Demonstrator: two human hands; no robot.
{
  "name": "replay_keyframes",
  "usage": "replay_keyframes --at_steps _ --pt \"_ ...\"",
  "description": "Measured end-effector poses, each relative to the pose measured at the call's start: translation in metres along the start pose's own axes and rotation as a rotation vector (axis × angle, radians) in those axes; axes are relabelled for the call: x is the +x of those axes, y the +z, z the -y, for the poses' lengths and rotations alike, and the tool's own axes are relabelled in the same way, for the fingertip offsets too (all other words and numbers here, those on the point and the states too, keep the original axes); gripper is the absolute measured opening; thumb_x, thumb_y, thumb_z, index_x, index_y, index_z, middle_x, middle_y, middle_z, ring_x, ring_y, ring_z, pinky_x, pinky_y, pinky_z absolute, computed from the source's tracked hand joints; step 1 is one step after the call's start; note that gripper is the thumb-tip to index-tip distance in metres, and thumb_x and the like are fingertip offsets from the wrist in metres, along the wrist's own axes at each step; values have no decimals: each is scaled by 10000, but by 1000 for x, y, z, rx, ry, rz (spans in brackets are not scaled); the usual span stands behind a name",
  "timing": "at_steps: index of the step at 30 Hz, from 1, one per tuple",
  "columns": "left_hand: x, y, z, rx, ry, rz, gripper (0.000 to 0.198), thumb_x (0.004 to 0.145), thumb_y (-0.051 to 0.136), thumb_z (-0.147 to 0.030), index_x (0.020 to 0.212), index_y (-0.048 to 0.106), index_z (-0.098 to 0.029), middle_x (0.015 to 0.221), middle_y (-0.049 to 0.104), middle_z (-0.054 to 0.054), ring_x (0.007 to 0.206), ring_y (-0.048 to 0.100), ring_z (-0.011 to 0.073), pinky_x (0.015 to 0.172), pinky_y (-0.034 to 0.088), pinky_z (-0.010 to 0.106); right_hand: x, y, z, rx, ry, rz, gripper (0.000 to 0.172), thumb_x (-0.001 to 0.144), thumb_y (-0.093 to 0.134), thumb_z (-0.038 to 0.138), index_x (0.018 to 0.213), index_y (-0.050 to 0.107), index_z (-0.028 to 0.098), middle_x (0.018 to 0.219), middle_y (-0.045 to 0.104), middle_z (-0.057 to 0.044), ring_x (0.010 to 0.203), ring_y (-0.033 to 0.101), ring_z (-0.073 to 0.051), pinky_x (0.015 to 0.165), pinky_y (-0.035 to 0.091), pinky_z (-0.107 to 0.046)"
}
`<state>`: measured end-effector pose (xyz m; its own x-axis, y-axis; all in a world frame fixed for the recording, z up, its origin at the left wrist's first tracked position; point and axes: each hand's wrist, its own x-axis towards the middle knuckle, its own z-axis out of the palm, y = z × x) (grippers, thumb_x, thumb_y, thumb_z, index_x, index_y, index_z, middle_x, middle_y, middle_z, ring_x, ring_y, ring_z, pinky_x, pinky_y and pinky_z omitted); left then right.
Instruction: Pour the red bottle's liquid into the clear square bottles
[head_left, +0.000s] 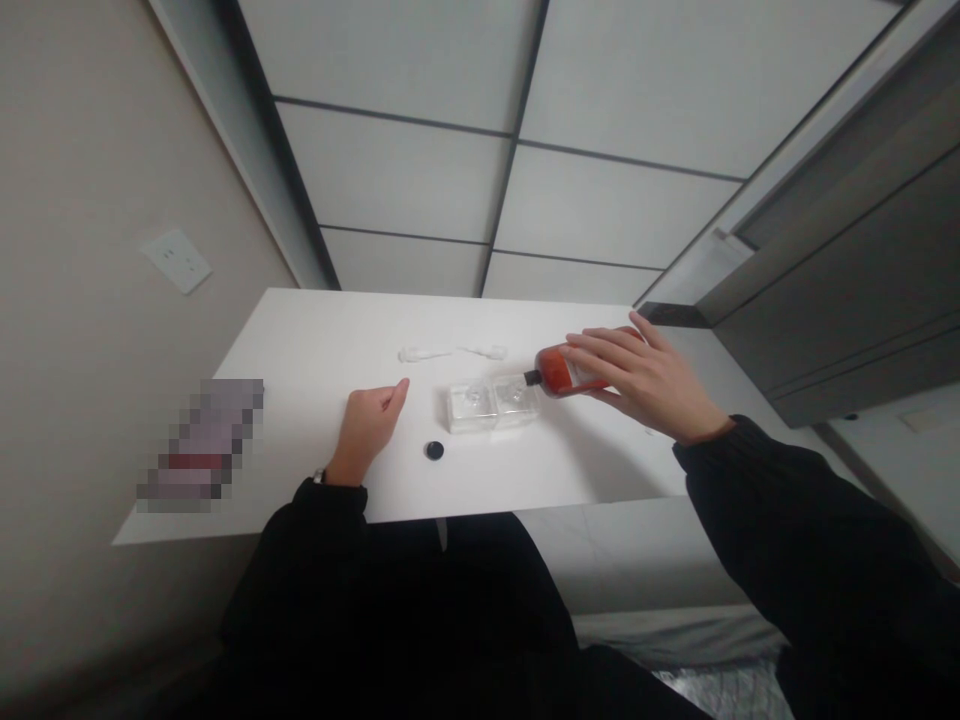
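My right hand (645, 382) grips an orange-red bottle (561, 370), tipped on its side with its dark neck pointing left over a clear two-part plastic container (491, 404) on the white table (315, 340). My left hand (367, 425) rests on the table to the left of the container, fingers loosely curled and holding nothing I can see. A small black cap (434, 450) lies on the table between my left hand and the container.
Two small white cotton-swab-like items (450, 352) lie behind the container. A blurred-out object (201, 445) sits at the table's left end. A wall with a socket plate (177, 260) is on the left, grey cabinets (847, 270) on the right.
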<state>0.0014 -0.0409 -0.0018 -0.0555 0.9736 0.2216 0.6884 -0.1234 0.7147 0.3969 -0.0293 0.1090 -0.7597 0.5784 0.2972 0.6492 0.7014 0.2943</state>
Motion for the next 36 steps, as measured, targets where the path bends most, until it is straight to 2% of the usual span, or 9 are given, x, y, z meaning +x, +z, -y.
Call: replay_keyframes --at_steps 7,13,23,30,36 --pt "0 0 0 -3 6 3 530 948 431 -505 564 154 -266 597 161 -41 555 208 121 604 156 337 2 -2 -1 -6 -21 -5 737 991 702 208 1650 386 296 1562 619 -79 1385 620 -327 1260 344 -630" --pt "1 0 0 -1 9 8 524 941 426 -518 569 157 -266 590 167 -40 548 214 122 611 158 346 3 -5 -2 -66 -44 10 662 1000 705 244 1608 442 254 1552 626 -98 1361 636 -326 1243 369 -614" --pt "0 0 1 -5 1 12 548 957 434 -504 544 157 -272 593 163 -42 554 216 122 613 159 336 6 -8 -1 -53 -55 -6 655 1009 692 240 1612 438 264 1536 639 -102 1350 643 -325 1237 368 -619" --pt "1 0 1 -11 2 15 584 965 476 -457 479 217 -263 577 175 -47 542 218 116 612 155 329 8 -9 -2 -75 -82 -11 654 993 724 228 1591 460 241 1532 642 -108 1345 650 -334 1225 393 -628" --pt "1 0 1 -11 -2 17 584 961 463 -480 490 194 -264 581 163 -43 541 220 121 604 157 333 10 -11 -1 -85 -88 -4 635 985 731 210 1570 485 235 1525 647 -108 1337 657 -334 1224 398 -631"
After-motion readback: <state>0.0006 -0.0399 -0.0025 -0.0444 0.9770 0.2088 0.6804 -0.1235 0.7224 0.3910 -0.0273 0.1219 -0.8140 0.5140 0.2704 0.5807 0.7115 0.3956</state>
